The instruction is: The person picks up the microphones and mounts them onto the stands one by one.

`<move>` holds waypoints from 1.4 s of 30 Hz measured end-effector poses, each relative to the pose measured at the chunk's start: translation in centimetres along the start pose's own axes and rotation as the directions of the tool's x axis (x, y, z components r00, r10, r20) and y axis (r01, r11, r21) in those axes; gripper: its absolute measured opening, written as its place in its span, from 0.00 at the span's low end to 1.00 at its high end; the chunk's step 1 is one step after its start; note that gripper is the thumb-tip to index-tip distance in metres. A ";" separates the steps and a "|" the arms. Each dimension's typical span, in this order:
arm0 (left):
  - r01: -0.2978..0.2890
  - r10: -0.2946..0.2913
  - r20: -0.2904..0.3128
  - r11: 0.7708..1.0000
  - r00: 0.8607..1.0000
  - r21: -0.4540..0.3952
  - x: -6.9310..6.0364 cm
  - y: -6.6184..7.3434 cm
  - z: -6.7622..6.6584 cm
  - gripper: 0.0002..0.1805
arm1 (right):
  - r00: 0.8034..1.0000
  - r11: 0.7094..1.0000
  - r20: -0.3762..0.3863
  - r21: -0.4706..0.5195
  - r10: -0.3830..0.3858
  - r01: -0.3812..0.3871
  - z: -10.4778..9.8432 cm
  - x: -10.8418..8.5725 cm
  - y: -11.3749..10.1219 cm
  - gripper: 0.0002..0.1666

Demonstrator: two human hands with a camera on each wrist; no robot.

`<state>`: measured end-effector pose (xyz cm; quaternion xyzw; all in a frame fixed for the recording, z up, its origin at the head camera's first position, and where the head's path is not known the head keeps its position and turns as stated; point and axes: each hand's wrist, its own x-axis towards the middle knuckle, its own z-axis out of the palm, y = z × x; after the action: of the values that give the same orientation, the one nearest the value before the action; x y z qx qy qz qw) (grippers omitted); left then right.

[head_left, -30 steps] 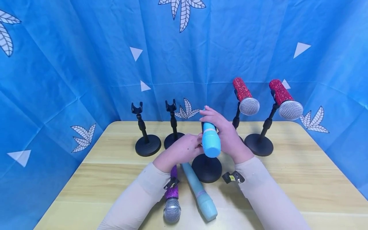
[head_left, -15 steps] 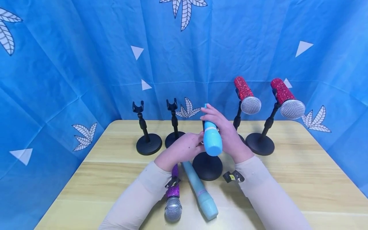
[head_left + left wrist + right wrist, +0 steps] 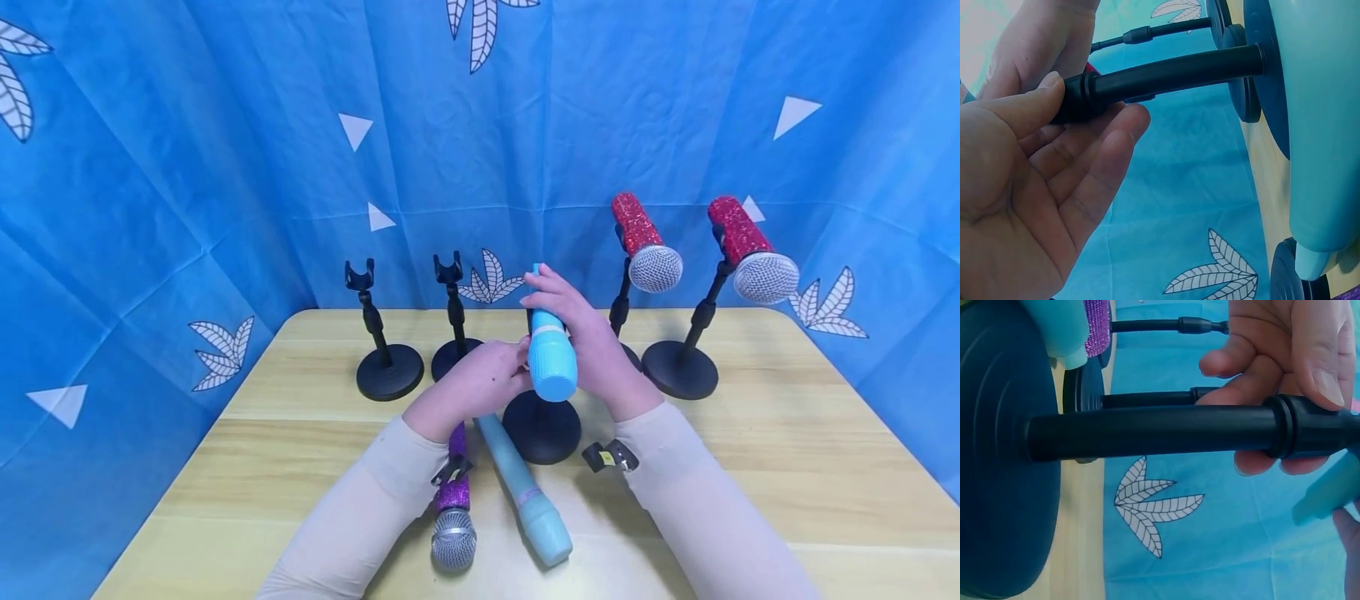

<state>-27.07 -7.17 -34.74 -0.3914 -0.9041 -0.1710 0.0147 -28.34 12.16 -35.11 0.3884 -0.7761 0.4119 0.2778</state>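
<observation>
In the head view my right hand (image 3: pixel 592 354) holds a bright blue microphone (image 3: pixel 553 367) at the top of the middle stand, its head pointing toward me. My left hand (image 3: pixel 480 385) is just below and left of it. In the left wrist view, thumb and fingers of that hand grip the collar of the black microphone stand (image 3: pixel 1179 74), whose post rises from a round base (image 3: pixel 542 429). The microphone hides the stand's clip in the head view. Below my left hand lie a pale blue microphone (image 3: pixel 517 483) and a purple glittery microphone (image 3: pixel 453 537), partly under my sleeve.
Two stands with bare clips, one far left (image 3: pixel 386 371) and one beside it (image 3: pixel 452 312), stand on the wooden table (image 3: pixel 300 467). To the right, two stands carry red glittery microphones, one nearer (image 3: pixel 637 229) and one farther right (image 3: pixel 738 229). A blue curtain (image 3: pixel 465 150) encloses the table.
The head view has tilted slightly, so the scene sits a little higher. Both hands keep their holds, and the blue microphone stays at the middle stand.
</observation>
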 end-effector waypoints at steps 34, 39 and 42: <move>0.089 -0.091 -0.002 0.981 0.996 -0.174 0.0 -0.1 0.3 0.06 | 0.557 0.954 0.776 -0.278 0.294 -0.116 -3.2 -6.4 -1.1 0.30; 0.091 -0.096 -0.019 0.980 0.995 -0.176 0.1 0.0 0.3 0.07 | 0.541 0.950 0.788 -0.303 0.294 -0.076 -2.0 -7.1 -1.4 0.32; 0.087 -0.096 -0.047 0.983 0.994 -0.159 0.2 0.0 0.3 0.05 | 0.562 0.946 0.775 -0.321 0.289 -0.043 -1.5 -7.3 -1.6 0.32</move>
<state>-27.20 -6.94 -35.02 -0.3445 -0.9041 -0.2526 0.0005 -22.82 15.59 -39.15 0.4171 -0.8973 0.1041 -0.0998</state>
